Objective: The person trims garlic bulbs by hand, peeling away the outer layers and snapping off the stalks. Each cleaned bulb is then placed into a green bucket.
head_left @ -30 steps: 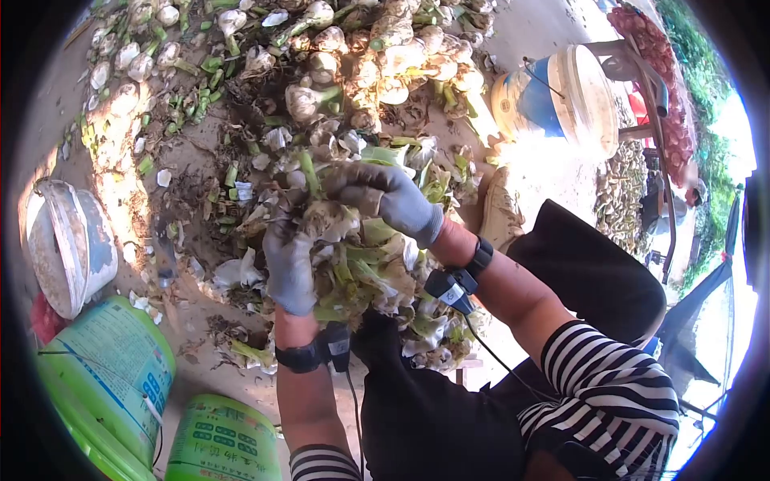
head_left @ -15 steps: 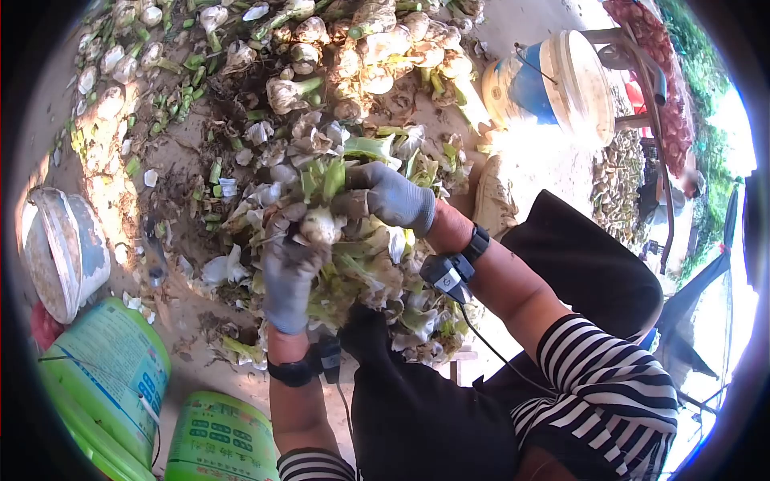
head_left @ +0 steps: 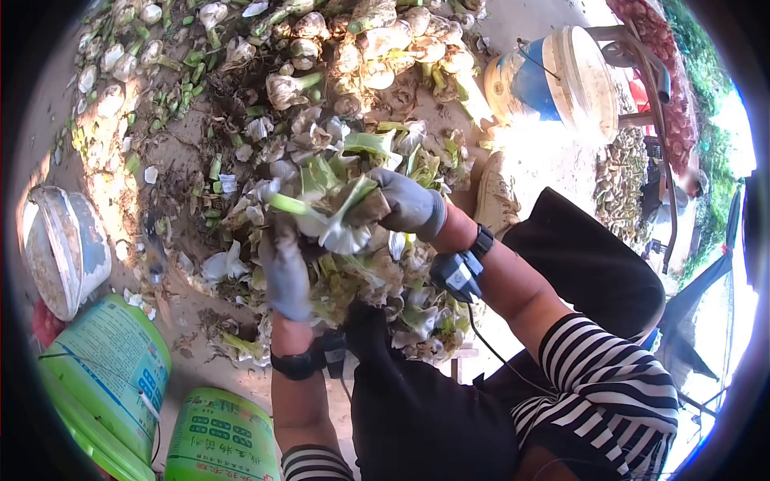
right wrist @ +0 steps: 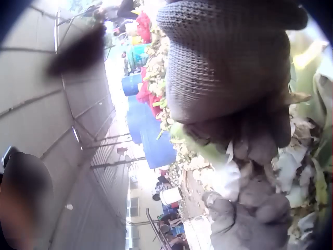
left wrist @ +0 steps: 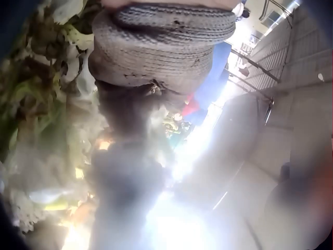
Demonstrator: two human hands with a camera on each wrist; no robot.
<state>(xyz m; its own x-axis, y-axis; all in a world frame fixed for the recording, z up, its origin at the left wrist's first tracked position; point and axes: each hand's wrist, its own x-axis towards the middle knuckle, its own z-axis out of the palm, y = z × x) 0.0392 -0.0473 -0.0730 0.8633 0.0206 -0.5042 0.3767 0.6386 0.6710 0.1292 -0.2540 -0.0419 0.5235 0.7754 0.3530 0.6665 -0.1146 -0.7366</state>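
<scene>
A garlic bulb with a pale green stem (head_left: 290, 204) and white ribbed husk (head_left: 345, 237) is between the two gloved hands, over a heap of leaves. My left hand (head_left: 285, 268), blurred in the head view, holds the bulb from below; its curled fingertips (right wrist: 221, 205) show in the right wrist view. My right hand (head_left: 407, 202) pinches the dry outer leaves (head_left: 362, 202) at the bulb's upper right. Its knitted glove (right wrist: 229, 62) fills the top of the right wrist view. Glare and blur hide the left fingers' work in the left wrist view.
Stripped garlic leaves (head_left: 373, 276) pile up beneath the hands. Untrimmed garlic bulbs (head_left: 289, 90) lie on the ground beyond. A white-and-blue bucket (head_left: 553, 84) stands at the upper right, a dirty white bucket (head_left: 68, 248) at the left, and green buckets (head_left: 220, 437) at the lower left.
The stem has swung from pointing up to pointing left. The right hand has moved slightly right with the outer leaves, spreading the husk. The left hand stays below the bulb.
</scene>
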